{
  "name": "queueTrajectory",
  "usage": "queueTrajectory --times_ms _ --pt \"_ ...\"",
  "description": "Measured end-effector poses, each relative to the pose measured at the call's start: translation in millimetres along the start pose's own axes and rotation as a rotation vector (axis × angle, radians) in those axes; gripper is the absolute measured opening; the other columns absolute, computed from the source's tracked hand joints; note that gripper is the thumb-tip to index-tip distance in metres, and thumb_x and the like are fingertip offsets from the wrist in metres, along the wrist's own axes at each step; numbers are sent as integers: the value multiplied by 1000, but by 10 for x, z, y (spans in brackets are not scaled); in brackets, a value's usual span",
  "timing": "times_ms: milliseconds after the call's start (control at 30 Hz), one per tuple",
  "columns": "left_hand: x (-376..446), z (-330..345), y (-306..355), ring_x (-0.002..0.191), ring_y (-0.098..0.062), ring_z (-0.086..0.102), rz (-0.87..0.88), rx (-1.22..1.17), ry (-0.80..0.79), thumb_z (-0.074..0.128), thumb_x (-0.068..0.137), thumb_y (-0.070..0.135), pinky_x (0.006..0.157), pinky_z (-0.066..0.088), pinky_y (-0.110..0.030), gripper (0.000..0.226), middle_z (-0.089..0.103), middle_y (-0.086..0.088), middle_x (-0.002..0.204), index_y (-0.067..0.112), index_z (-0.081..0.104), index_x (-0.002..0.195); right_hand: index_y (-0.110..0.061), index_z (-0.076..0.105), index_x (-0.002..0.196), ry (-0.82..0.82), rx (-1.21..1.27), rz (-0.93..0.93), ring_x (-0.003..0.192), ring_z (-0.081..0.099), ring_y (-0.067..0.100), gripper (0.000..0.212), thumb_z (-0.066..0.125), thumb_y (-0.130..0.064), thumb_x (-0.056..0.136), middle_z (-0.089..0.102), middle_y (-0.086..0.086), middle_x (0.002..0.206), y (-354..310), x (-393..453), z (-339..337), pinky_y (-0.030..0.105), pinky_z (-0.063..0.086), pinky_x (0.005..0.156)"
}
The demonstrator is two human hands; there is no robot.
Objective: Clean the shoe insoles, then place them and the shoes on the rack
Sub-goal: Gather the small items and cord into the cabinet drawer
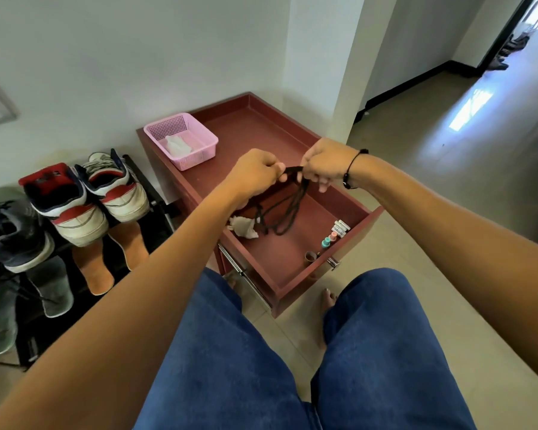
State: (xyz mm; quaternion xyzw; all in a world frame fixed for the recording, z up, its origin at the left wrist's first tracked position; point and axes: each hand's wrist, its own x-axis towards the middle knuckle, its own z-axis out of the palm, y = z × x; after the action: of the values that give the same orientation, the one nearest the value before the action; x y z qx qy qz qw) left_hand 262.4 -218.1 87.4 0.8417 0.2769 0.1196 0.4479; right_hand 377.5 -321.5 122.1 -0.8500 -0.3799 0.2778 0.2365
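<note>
Landmark: the cabinet (pixel 249 125)
Basket (pixel 180 139): on the cabinet top, at its left rear part
Drawer (pixel 295 243): pulled out at the cabinet front
Cloth (pixel 244 227): in the drawer, left side
Small bottles (pixel 329 240): in the drawer, right side
Shoe rack (pixel 156 193): left of the cabinet
Shoes (pixel 90 197): on the rack
Insoles (pixel 112 256): below the shoes

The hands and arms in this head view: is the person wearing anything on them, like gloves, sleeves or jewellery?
No gloves and no sleeves show: both forearms are bare right to the bottom of the picture. The left hand wears nothing that can be seen. The right hand has a thin black cord bracelet round the wrist, with a small knot or bead on it. No rings or watch can be made out.
</note>
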Motion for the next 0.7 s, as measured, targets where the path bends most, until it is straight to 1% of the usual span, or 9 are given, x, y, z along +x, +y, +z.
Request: queueTrajectory --times_ms 67,167,267,367,433,500,567,600,700 --pt "-17 -75 -95 50 -9 38 -15 30 -6 48 97 19 50 32 -21 36 50 3 59 19 61 63 -6 66 70 77 -103 51 39 47 14 21 51 1 82 52 0 43 56 39 -89 25 47 47" --pt "-24 -117 -213 55 -11 40 -73 -10 7 46 98 17 53 35 -21 36 49 2 60 16 62 65 -3 68 86 249 -277 106 50 49 21 14 55 -8 85 56 9 66 189 161 -237 26 42 52" --pt "-27 -106 -248 53 -12 38 -168 -106 10 41 99 13 49 33 -22 38 45 -1 59 13 57 64 3 67 88 410 -295 168 64 51 28 20 50 -8 84 57 13 79 335 221 -341 26 41 51" --pt "-23 -80 -218 47 -11 34 -353 -428 -23 36 99 10 50 34 -23 35 41 -1 61 12 52 68 3 67 92 507 -254 206 76 57 30 22 50 -7 85 63 16 88 434 224 -358 32 53 66" --pt "-26 -46 -178 39 -9 35 -496 -740 -35 33 101 12 52 37 -23 35 38 1 60 12 49 69 0 69 98 488 -232 161 84 60 29 23 51 -5 85 66 15 94 412 212 -299 32 53 77" --pt "-36 -10 -138 41 -11 37 -609 -989 -27 32 102 12 57 44 -27 37 41 -1 57 10 48 70 -6 68 98 435 -202 57 73 58 20 25 48 -1 85 62 5 82 314 175 -167 26 50 71" --pt "-53 33 -101 51 -15 43 -692 -1143 -15 31 102 9 72 51 -33 38 48 -6 53 6 48 68 -9 68 90 409 -135 -33 56 52 10 24 47 1 83 61 -2 76 195 128 -28 26 52 58" --pt "-74 63 -77 57 -18 48 -720 -1178 -16 30 102 8 82 51 -37 39 53 -10 54 6 47 67 -8 68 85 411 -107 -74 52 52 6 23 47 1 83 63 -2 77 136 102 31 25 52 57" --pt "-131 151 -4 93 -29 62 -764 -1212 -44 23 103 7 95 43 -45 41 61 -19 82 6 45 68 -6 71 81 407 -47 -164 50 52 -2 18 53 -4 82 60 -10 68 5 70 188 23 51 69"
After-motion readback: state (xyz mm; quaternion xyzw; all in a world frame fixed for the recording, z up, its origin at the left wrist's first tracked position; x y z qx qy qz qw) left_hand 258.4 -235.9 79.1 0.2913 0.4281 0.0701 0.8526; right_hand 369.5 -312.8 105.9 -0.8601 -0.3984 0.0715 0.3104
